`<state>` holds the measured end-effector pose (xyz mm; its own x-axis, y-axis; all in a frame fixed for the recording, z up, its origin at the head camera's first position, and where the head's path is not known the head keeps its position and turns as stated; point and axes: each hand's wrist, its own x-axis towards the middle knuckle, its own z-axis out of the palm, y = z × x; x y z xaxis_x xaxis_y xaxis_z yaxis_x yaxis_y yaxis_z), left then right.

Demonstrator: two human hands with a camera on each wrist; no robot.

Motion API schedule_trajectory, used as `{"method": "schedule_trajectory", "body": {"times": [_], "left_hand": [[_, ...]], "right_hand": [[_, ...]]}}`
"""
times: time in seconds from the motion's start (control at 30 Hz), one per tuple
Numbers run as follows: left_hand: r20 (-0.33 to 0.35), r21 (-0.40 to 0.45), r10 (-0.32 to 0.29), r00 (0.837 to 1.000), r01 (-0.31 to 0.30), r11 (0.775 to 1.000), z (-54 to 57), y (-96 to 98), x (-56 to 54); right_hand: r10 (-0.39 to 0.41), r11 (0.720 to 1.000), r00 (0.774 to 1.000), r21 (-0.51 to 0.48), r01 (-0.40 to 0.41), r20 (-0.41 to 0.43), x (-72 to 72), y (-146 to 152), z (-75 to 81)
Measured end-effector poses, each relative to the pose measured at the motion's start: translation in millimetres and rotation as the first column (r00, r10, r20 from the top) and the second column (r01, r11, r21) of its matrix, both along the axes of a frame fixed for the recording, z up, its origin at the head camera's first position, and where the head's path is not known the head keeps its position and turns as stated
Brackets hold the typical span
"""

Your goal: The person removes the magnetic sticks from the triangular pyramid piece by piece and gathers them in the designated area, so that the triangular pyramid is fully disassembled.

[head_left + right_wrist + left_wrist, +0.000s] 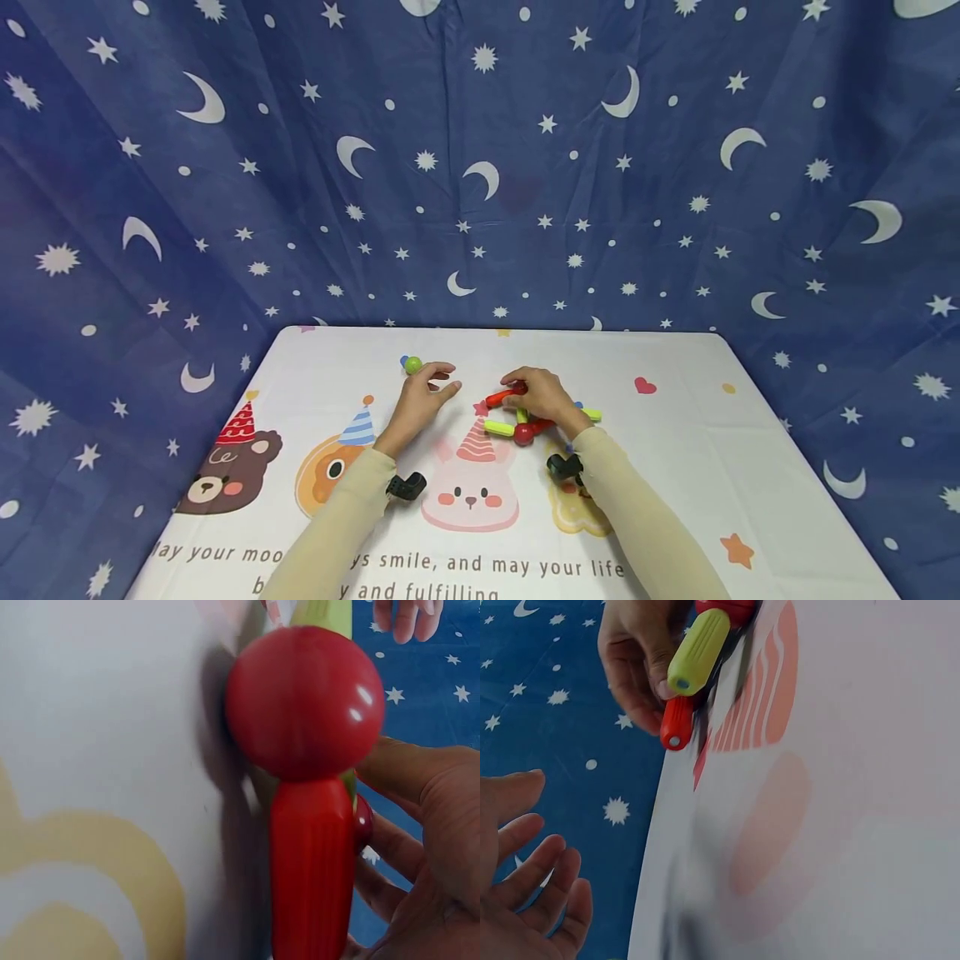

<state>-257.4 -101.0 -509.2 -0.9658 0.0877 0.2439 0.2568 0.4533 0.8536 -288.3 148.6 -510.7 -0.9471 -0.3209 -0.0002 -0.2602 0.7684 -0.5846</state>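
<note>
My right hand [546,394] grips a built piece of magnetic sticks and balls at its far side. Facing me on the piece are a red ball [523,434] and a yellow-green stick [498,428]. A red stick [501,398] sticks out to the left by the fingertips. In the right wrist view, another red stick [311,870] runs down from the large red ball [304,705], and a second red ball [364,823] shows by the fingers. Left of the piece, my left hand [420,407] is in the air with fingers spread, holding nothing.
Beyond my left hand lie a green ball [413,365] and a blue ball [404,360]. The white tablecloth [667,467] carries printed animals and lettering. A dark blue curtain [480,183] with moons and stars hangs behind the table's far edge.
</note>
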Motion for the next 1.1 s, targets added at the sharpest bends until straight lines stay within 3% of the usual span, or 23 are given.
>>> {"method": "schedule_trajectory", "body": {"times": [0.17,0.33,0.47,0.77,1.1], "left_hand": [[0.040,-0.034,-0.076,0.996,0.077,0.996,-7.6,13.9,-2.6],[0.126,-0.067,-0.157,0.980,0.166,0.984,-15.1,24.7,-9.1],[0.146,-0.073,-0.200,0.969,0.212,0.975,-18.6,32.5,-14.6],[0.177,-0.076,-0.235,0.956,0.251,0.965,-19.7,48.8,-22.8],[0.231,-0.104,-0.225,0.946,0.254,0.961,-19.1,63.7,-26.1]], "right_hand": [[-0.018,1.000,1.000,-0.022,0.018,0.006,1.4,7.1,4.8],[-0.022,0.999,1.000,-0.023,0.022,0.019,0.3,14.3,5.7],[-0.003,0.999,1.000,-0.039,0.004,0.020,-1.5,19.2,3.6],[-0.002,0.999,0.999,-0.045,0.004,0.037,-3.5,22.9,-1.4],[-0.003,0.998,1.000,-0.057,0.005,0.030,-5.7,24.3,-6.1]]}}
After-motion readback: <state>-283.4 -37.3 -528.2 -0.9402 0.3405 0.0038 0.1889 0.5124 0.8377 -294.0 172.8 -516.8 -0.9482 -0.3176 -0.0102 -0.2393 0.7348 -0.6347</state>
